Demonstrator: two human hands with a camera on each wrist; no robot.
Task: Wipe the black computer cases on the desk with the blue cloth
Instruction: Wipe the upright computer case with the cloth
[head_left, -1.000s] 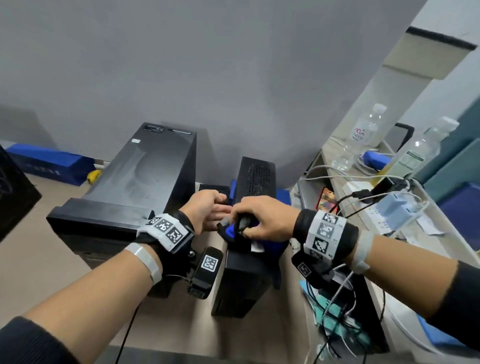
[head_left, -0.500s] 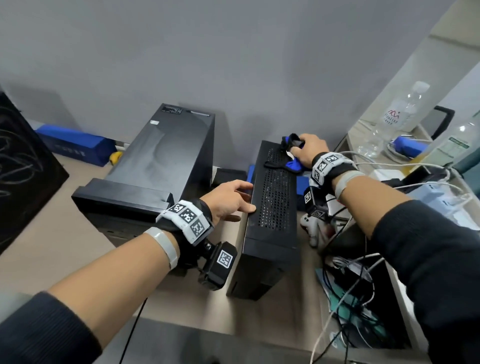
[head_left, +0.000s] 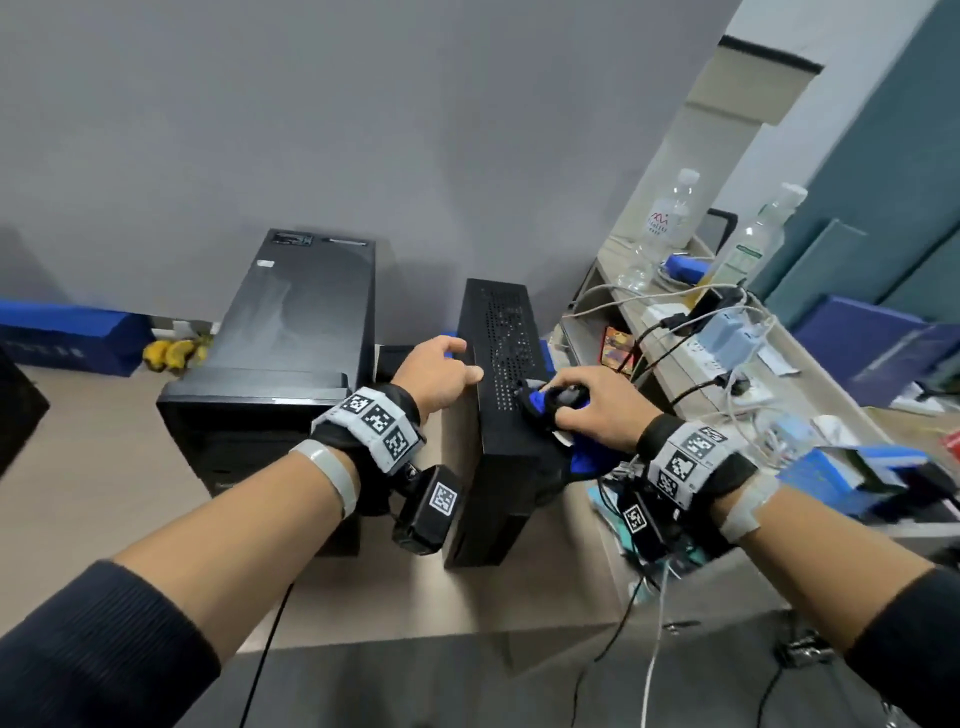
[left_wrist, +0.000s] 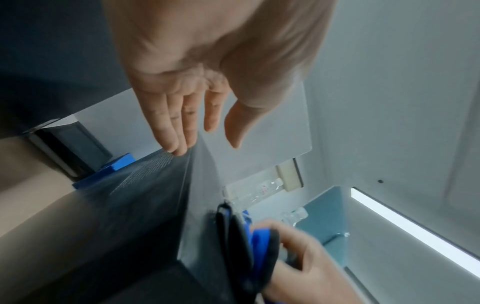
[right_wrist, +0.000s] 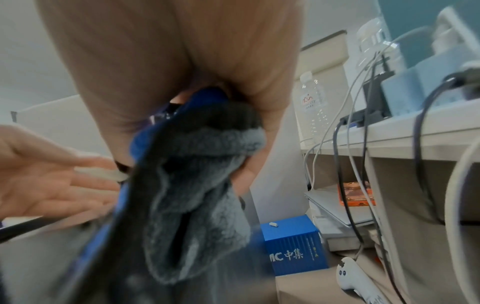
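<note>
**Wiping the slim case, cloth near the front edge**

Grey wall stands behind a beige desk (head_left: 78, 467) with two black cases: a big tower (head_left: 291, 332) on the left and a slim case (head_left: 506, 364) beside it. Left hand (head_left: 434, 371) rests on the top left edge of the slim case, fingers straight and relaxed, holding nothing, only steadying. Right hand (head_left: 589, 410) has its fingers curled around the blue cloth (head_left: 543, 402), which lies bunched on the perforated top near the front right edge and hangs partly over the side. I judge the wiping of this case is in progress. Next move probably needs a firm stroke along the top or down the right side, and later the tower, away from the cables (head_left: 675, 332) at the right
</note>
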